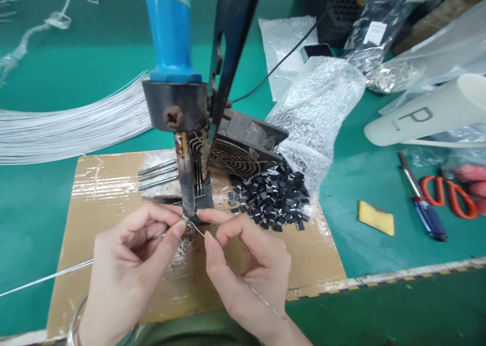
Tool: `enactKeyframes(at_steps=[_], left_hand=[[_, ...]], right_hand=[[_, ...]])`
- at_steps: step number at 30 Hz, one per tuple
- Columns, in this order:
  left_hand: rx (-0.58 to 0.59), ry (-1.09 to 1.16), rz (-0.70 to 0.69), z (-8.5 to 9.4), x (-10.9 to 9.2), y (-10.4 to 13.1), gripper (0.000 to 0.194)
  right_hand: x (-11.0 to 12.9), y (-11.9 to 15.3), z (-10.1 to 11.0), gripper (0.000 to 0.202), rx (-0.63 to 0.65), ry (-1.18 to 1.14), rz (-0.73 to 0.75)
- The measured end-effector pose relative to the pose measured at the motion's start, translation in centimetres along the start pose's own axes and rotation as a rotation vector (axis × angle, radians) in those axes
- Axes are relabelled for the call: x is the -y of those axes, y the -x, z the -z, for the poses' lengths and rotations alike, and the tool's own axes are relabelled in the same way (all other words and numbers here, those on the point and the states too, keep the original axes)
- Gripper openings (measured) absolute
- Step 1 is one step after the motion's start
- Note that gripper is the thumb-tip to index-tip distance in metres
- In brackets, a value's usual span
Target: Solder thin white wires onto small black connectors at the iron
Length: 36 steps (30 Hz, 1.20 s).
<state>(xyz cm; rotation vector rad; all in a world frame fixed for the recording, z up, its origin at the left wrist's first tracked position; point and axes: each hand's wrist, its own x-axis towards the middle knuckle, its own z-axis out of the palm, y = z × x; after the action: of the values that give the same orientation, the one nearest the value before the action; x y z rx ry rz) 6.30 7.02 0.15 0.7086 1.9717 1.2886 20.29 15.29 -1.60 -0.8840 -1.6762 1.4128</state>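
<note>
A soldering iron point(170, 42) with a blue handle is clamped tip down on a black stand, its tip point(187, 194) between my hands. My left hand point(132, 260) pinches the end of a thin white wire point(49, 276) at the tip; the wire trails out to the left. In my right hand point(246, 260), thumb and finger grip a strand of solder wire point(198, 229) that runs toward the tip and hangs across the palm. The right index finger reaches to a small black component point(195, 219) beside the tip. My fingers partly hide the joint.
Loose black components point(273, 194) are piled on the cardboard point(311, 255) beside a fan point(243, 143). A bundle of white wires point(76, 128) lies at left. To the right are a yellow sponge point(375, 218), a screwdriver point(425, 204), orange-handled scissors point(455, 199) and a white cup point(425, 113).
</note>
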Motion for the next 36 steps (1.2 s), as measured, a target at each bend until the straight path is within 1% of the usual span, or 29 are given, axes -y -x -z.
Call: enactKeyframes(at_steps=[10, 17, 24, 36], left_hand=[[-0.015, 0.049, -0.015, -0.23, -0.03, -0.18, 0.006], [-0.008, 0.004, -0.033, 0.02, -0.31, 0.04, 0.006], [-0.004, 0.0, -0.005, -0.03, -0.16, 0.01, 0.003], [-0.014, 0.043, 0.017, -0.26, -0.63, -0.23, 0.007]], right_hand=[[0.13, 0.18, 0.04, 0.021, 0.002, 0.0, 0.014], [0.06, 0.16, 0.07, 0.022, 0.002, -0.006, 0.01], [0.04, 0.13, 0.03, 0.022, 0.003, -0.019, 0.005], [0.11, 0.03, 0.13, 0.021, 0.015, 0.012, 0.005]])
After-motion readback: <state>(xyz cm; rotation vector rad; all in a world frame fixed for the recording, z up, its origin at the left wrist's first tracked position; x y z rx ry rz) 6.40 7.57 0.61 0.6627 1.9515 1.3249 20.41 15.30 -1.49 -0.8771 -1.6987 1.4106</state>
